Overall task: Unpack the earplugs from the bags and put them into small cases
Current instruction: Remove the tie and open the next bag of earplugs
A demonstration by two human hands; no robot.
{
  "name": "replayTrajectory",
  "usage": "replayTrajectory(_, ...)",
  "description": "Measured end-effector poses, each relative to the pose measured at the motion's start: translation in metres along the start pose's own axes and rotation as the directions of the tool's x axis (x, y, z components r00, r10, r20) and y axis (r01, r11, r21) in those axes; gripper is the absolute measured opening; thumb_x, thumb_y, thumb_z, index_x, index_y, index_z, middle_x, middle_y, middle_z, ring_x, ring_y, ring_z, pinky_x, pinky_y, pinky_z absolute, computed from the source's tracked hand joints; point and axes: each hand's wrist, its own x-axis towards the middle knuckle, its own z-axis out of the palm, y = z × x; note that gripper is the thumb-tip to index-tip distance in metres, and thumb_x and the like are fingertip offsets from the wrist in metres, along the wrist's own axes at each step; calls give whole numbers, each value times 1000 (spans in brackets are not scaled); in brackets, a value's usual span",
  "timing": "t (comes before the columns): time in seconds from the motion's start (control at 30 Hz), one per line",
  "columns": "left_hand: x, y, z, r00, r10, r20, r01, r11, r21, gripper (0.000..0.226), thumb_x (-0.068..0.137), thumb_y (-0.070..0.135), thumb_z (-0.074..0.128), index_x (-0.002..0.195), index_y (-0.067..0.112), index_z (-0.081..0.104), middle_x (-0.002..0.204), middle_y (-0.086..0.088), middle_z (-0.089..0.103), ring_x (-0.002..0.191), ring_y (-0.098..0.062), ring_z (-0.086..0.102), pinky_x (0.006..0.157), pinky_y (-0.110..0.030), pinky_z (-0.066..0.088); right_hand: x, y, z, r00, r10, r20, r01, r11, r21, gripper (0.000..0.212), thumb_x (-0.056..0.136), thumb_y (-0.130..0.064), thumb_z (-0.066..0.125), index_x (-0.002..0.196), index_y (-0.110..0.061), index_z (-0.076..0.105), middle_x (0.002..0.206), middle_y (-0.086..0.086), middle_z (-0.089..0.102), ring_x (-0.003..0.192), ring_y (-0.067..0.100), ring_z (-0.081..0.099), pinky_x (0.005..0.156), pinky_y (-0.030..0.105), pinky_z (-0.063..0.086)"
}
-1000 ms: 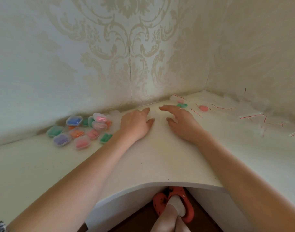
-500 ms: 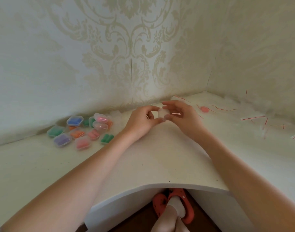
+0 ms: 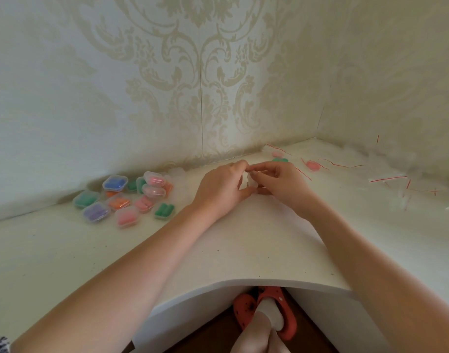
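**Opening a clear case at mid-frame**

Working near the frame's centre, the left hand (image 3: 222, 188) and right hand (image 3: 282, 183) both pinch a small clear case (image 3: 250, 181), seemingly empty. At left, a cluster of filled cases (image 3: 126, 197) suggests much is done. Farther back, upper right, bagged earplugs (image 3: 280, 159), green and pink, remain beside torn empty bags (image 3: 396, 179).

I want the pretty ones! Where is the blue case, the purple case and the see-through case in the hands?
Blue case (image 3: 114, 182): head view, on its lid.
Purple case (image 3: 96, 212): head view, on its lid.
Clear case (image 3: 251, 181): head view, on the part showing between both hands.
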Motion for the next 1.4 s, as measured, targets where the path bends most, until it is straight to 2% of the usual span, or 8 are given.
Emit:
replayTrajectory(0.13, -1, 2, -3, 1000, 23, 18, -24, 999, 37, 33, 86, 30, 65, 113, 12, 57, 71, 7, 45, 73, -21, 55, 60, -30, 32, -2, -2, -2, 993, -46, 110, 46, 999, -2, 24, 97, -4, 47, 105, -16, 66, 67, 5, 51, 72, 16, 53, 86, 32, 55)
replayTrajectory(0.23, 1, 0, -4, 991, -128, -44, 115, 967, -226, 22, 84, 30, 69, 100, 17, 62, 57, 9, 43, 53, -6, 44, 54, -24, 32, 0, 1, -8, 990, -72, 124, 72, 997, 6, 28, 98, -5, 48, 122, -10, 61, 97, 16, 65, 90, 21, 64, 92, 33, 54)
replayTrajectory(0.4, 8, -11, -11, 912, -375, 168, 385, 633, -672, 23, 88, 33, 65, 96, 11, 67, 50, 12, 37, 42, -4, 35, 43, -19, 28, 0, 2, -9, 982, -175, 74, 184, 973, -138, 37, 87, 0, 61, 118, -20, 64, 93, -1, 62, 80, 11, 64, 81, 21, 52)
replayTrajectory(0.57, 8, 1, -12, 848, -386, 363, 513, 428, -744, 20, 94, 31, 56, 80, 17, 62, 71, 4, 39, 42, -5, 29, 36, -16, 19, 0, 2, -6, 937, -337, -88, 299, 908, -294, 16, 82, -14, 72, 90, -26, 66, 82, -12, 60, 72, 2, 56, 73, 24, 48)
replayTrajectory(0.73, 9, 6, -10, 757, -385, 528, 599, 89, -796, 28, 100, 31, 45, 80, 15, 56, 75, 2, 43, 37, -3, 24, 32, -14, 14, -1, 1, -2, 903, -421, -88, 355, 845, -401, 13, 87, -21, 69, 98, -15, 70, 98, -9, 66, 88, -10, 55, 70, 11, 43)
replayTrajectory(0.87, 8, 5, -6, 761, -352, 544, 607, 93, -789, 32, 102, 32, 39, 85, 13, 60, 89, -1, 56, 37, -2, 22, 31, -12, 15, -4, 1, 0, 904, -427, -9, 385, 822, -420, 18, 94, -23, 60, 105, -12, 68, 97, -8, 68, 75, -22, 52, 67, 5, 40)
replayTrajectory(1.23, 7, -1, -2, 795, -317, 517, 558, 50, -828, 28, 99, 24, 46, 89, 3, 62, 100, -14, 64, 34, 0, 26, 32, -11, 19, -1, 5, -1, 893, -450, 26, 408, 781, -473, 24, 96, -8, 49, 114, -10, 66, 91, -10, 68, 75, -9, 53, 67, 4, 37)
replayTrajectory(1.4, 8, -2, -2, 762, -299, 574, 568, -117, -815, 26, 99, 19, 45, 92, -1, 61, 101, -17, 61, 32, -1, 27, 30, -9, 22, 1, 6, -1, 891, -453, 31, 404, 762, -507, 34, 93, 3, 44, 116, -10, 65, 93, -8, 65, 74, 1, 53, 69, 1, 36)
